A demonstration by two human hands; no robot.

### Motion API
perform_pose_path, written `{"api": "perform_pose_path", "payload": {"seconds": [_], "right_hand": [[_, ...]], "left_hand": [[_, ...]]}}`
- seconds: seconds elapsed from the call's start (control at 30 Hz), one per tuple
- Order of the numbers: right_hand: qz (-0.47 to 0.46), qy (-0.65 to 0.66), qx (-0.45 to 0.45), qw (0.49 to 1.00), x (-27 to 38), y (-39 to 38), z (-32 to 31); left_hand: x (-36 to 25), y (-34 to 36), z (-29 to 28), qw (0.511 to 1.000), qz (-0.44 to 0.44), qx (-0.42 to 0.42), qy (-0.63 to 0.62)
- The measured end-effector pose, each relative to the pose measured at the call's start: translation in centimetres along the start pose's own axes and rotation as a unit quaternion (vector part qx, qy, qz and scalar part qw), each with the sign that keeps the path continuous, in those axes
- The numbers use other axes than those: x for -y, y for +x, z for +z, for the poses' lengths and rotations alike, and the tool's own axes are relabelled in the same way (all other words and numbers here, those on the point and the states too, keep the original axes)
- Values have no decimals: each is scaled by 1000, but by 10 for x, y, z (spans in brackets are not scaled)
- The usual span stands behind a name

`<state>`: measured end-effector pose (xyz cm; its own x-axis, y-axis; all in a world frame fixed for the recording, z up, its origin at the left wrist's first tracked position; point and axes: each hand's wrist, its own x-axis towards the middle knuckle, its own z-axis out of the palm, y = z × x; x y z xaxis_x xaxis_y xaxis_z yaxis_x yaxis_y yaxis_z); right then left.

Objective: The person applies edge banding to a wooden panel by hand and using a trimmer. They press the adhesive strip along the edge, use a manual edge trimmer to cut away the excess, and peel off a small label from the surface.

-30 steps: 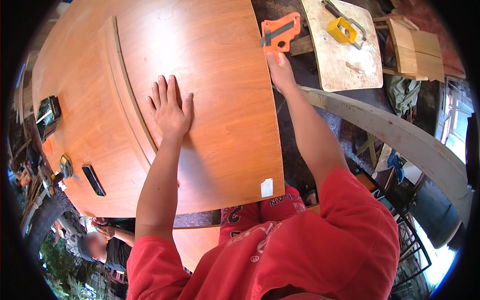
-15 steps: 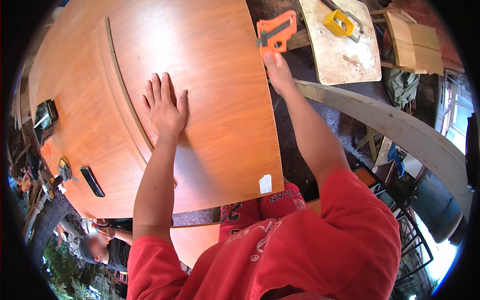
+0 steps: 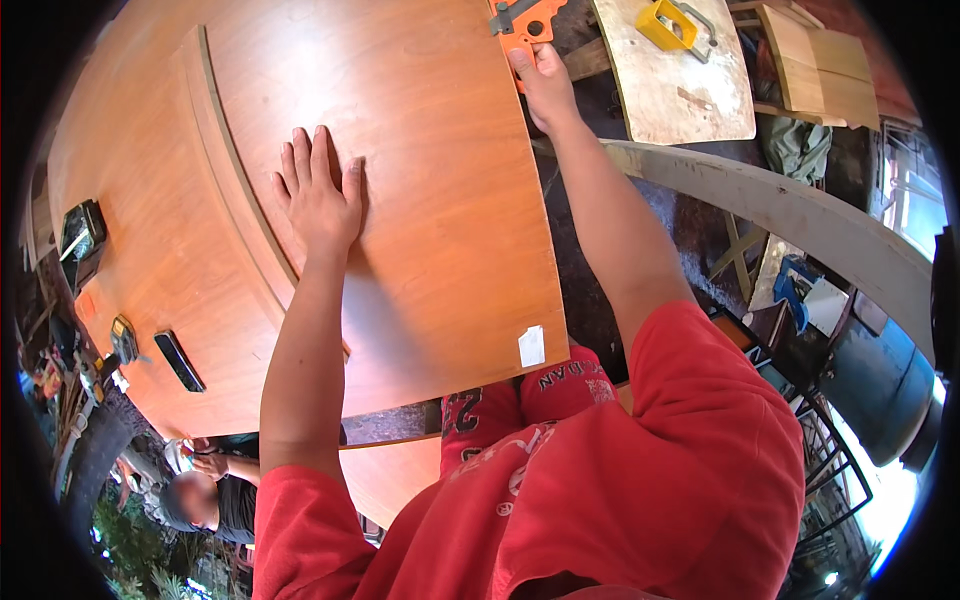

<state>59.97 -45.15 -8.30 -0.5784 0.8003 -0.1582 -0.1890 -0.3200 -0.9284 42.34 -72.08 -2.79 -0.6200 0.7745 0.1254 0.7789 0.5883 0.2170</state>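
A wide orange-brown wood panel (image 3: 450,220) spreads out before me. My left hand (image 3: 322,208) lies flat on its glossy surface, fingers stretched out and nothing in them, just right of a long thin wooden strip (image 3: 220,130). At the panel's far right edge, my right hand (image 3: 548,88) grips an orange hand tool (image 3: 520,38) with a dark bar and round holes in its body. The tool overlaps the panel's edge, and its far end is cut off by the top of the view. Its exact kind is unclear.
A phone (image 3: 180,361), a tape measure (image 3: 123,340) and a black box (image 3: 83,240) rest at the panel's left. A worn board (image 3: 690,95) with a yellow tool (image 3: 667,25) stands at the right, beyond a curved grey beam (image 3: 770,195). A person (image 3: 215,500) is at lower left.
My right hand and the orange tool have moved up, away from me, and slightly left along the panel's edge. My left hand appears a little higher and stays flat; the whole view has shifted slightly.
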Motion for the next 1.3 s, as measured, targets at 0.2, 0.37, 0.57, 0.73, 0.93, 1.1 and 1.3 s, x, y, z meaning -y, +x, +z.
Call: {"api": "perform_pose_path", "payload": {"seconds": [0.2,0.37,0.57,0.73,0.93,1.1,1.3], "right_hand": [[73,38,54,995,7,-8,-21],[42,6,48,998,5,-15,-9],[32,-108,-29,993,2,-7,-4],[36,-181,-61,981,13,-26,5],[55,-108,-8,993,-5,-65,-21],[70,-182,-38,980,-13,-100,-34],[76,-180,-50,979,-10,-131,-28]], "left_hand": [[-2,1,3,1000,5,-6,1],[0,-2,5,1000,13,-17,-2],[-1,0,9,999,19,-30,-1],[5,-1,11,999,26,-38,9],[2,-15,8,999,36,-11,0],[-2,-63,1,999,33,23,33],[-1,-66,-4,999,26,7,29]]}}
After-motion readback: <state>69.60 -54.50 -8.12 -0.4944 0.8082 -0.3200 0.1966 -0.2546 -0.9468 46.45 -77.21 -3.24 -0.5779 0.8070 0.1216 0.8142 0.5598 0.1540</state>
